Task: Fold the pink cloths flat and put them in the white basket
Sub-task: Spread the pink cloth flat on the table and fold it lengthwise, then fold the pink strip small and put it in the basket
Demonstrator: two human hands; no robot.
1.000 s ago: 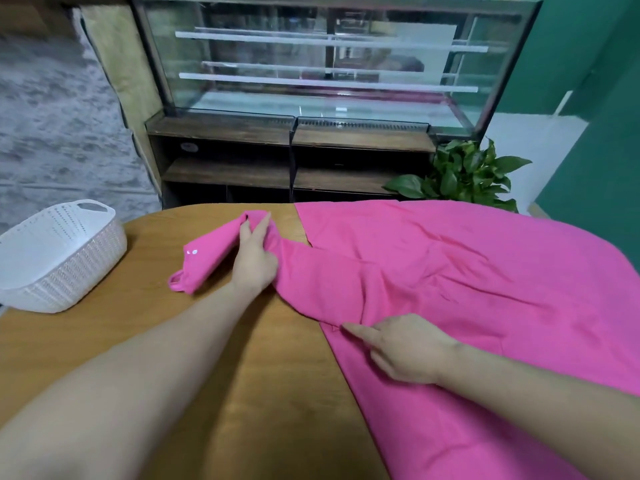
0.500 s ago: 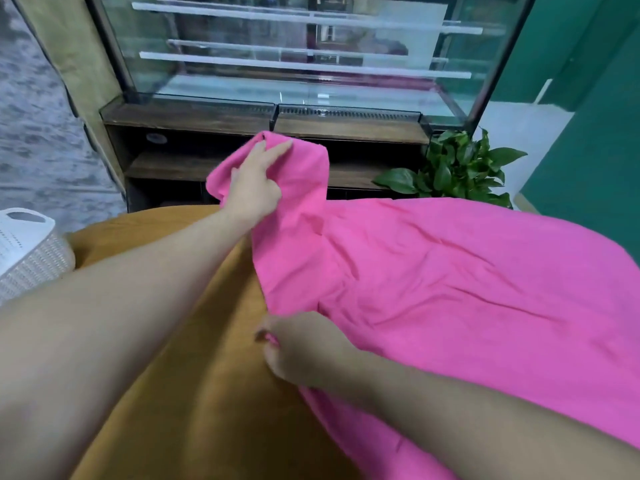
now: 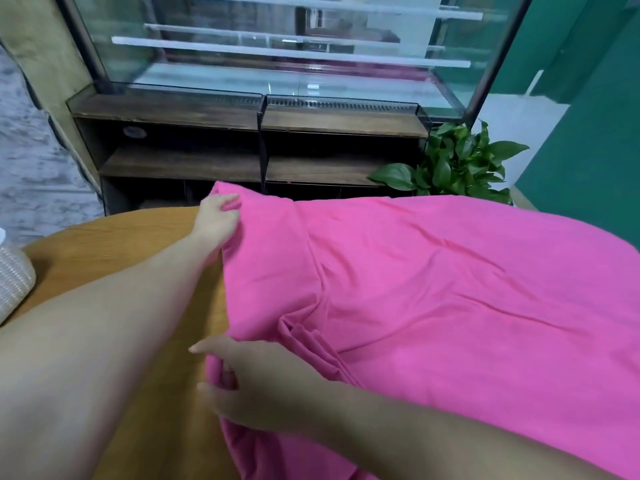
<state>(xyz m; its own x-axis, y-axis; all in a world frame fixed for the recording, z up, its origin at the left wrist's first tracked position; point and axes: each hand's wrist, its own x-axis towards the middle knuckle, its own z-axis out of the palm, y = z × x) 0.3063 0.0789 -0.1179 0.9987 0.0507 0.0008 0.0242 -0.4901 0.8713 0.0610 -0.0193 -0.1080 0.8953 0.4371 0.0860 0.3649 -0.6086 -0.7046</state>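
Head view: large pink cloth (image 3: 433, 289) spread over the right and far part of the round wooden surface (image 3: 145, 258), its left edge drawn into a fairly straight line between two holds. Far corner pinched in the left hand (image 3: 216, 221), fingers curled over the hem, likely to keep that edge taut and lined up for a fold. Near edge gathered in the grip of the right hand (image 3: 256, 386), thumb and fingers closed round bunched fabric, probably the other anchor of that fold line. Soft, thin, matte weave, long shallow creases across it and a deeper pleat just beside the right hand. White basket (image 3: 14, 282), woven-textured wall, only partly seen at the left frame edge, well apart from the cloth.
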